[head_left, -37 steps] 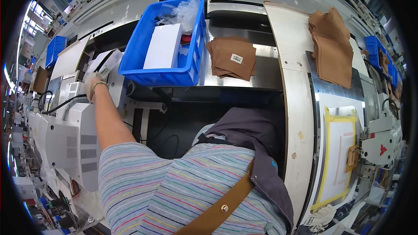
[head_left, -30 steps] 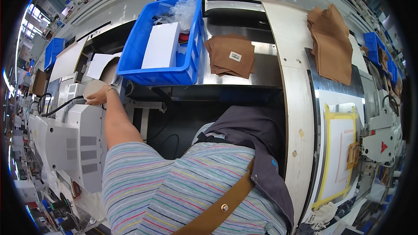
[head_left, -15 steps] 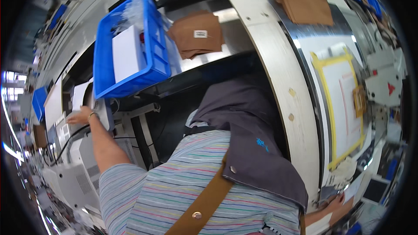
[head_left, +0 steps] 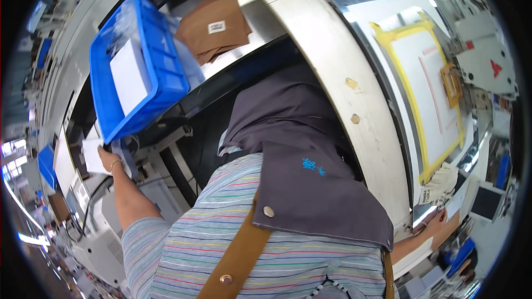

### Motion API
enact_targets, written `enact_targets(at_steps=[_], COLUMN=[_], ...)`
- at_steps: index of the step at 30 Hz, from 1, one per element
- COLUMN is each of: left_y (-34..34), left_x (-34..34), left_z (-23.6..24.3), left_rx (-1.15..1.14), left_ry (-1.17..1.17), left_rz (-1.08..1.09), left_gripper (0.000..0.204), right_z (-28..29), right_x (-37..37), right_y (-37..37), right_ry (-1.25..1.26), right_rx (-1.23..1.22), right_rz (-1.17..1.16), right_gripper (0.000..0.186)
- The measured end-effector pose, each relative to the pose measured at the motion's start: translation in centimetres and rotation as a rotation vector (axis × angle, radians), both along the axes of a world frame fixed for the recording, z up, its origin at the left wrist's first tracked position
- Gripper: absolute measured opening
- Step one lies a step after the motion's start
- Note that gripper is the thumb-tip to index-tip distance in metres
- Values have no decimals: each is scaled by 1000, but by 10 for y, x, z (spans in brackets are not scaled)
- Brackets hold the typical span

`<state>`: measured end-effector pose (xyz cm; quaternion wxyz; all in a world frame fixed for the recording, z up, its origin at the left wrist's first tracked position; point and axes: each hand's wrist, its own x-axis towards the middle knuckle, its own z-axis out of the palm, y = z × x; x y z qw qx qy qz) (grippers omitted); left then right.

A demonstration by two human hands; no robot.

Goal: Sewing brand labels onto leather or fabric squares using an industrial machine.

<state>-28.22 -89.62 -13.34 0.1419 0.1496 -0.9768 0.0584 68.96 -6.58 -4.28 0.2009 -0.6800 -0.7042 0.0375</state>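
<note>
White card (head_left: pixel 93 158) touches the left hand (head_left: pixel 109 160) from the left; open or gripping, I cannot tell

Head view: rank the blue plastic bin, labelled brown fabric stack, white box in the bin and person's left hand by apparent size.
Largest to smallest:
Blue plastic bin
Brown fabric stack
White box
Left hand

Grey shirt (head_left: pixel 188 238), multicolour-striped; brown cloth (head_left: pixel 199 34) (white label (head_left: pixel 216 26)); sheet (head_left: pixel 93 158) seemingly white.

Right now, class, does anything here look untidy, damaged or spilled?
Two tan patches mar the white board, perhaps worn spots; the brown fabric stack beside the blue bin is splayed, corners unaligned. No spill shows.
</note>
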Motion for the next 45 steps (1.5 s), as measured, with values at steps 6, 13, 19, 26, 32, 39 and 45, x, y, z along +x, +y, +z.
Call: enact_targets(at_steps=[6, 13, 19, 26, 32, 39, 45], left_y=[5, 411, 769, 912, 935, 928, 915], left_x=[-60, -38, 137, 82, 83, 74, 95], left_z=[111, 187, 185, 124, 106, 104, 108], left_rx=[-37, 138, 311, -302, -93, 198, 216], left_ry=[-35, 633, 285, 71, 108, -79, -9], left_rz=[104, -1117, -1962, -1932, -2014, -2055, -2090], left_gripper=[39, 28, 27, 22, 24, 32, 30], right_z=[-32, 39, 73, 121, 93, 64, 63], right_x=[25, -40, -107, -145, -186, -264, -250], right_y=[-16, -50, -66, -101, -143, -107, -59], right_ry=[51, 24, 504, 656, 473, 80, -148], right_rx=[11, 113, 175, 196, 234, 84, -116], right_rz=[-143, -363, -243, -177, -372, -455, -535], right_gripper=[35, 35, 35, 33, 27, 105, 124])
